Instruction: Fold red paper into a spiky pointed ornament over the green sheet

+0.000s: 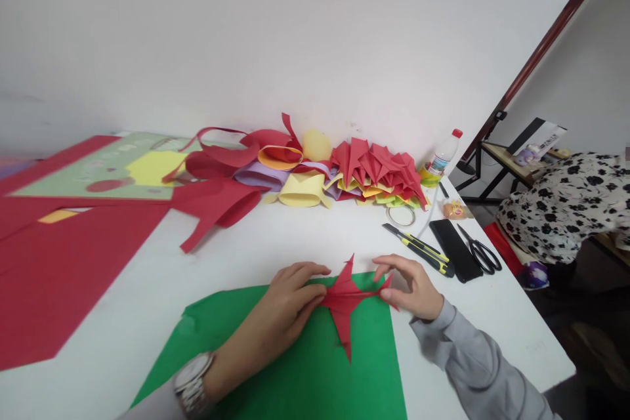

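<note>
Centrally, 2 hands pinch a red fold [344,302] on green paper [305,367]: left hand [290,302] grasps its left wing, right hand [411,285] its right tip. Uneven pull could tear the crease.

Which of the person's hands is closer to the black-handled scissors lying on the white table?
The right hand. It pinches the folded red paper piece just left of the black-handled scissors. The left hand, wearing a wristwatch, holds the paper's other side, farther away.
</note>
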Demonstrator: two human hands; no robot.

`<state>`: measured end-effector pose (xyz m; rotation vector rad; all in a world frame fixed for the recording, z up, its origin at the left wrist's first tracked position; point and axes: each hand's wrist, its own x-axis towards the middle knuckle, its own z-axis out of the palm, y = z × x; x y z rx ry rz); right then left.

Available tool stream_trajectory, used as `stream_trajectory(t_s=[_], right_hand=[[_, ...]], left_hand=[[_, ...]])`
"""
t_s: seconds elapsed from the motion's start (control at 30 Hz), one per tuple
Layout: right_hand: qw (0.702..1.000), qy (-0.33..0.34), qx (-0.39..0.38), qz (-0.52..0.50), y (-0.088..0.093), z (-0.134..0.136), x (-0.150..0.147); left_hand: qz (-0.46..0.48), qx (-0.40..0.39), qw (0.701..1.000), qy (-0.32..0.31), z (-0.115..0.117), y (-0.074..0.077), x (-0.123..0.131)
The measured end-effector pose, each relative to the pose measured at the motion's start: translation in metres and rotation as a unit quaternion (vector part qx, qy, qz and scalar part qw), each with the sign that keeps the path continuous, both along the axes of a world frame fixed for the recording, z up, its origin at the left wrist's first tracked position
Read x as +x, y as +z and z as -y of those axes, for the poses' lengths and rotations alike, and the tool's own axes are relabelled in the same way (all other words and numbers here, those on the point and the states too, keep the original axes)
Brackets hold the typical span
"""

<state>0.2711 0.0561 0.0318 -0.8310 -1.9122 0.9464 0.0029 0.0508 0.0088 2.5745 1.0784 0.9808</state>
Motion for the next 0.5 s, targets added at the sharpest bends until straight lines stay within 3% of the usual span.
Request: stream_trajectory(t_s=[0.23, 0.5], right_hand=[[0.987, -0.089, -0.101, -0.092, -0.0007, -0.0057, 0.0062], [0.980, -0.118, -0.113, -0.111, -0.0035, -0.0092, 0.0069]], left_hand=[[0.007, 0.001, 1.000, 0.004, -0.0014, -0.0054, -0.0010], [0.060, -0.041, 0.997, 0.027, -0.0026, -0.0002, -0.0024]])
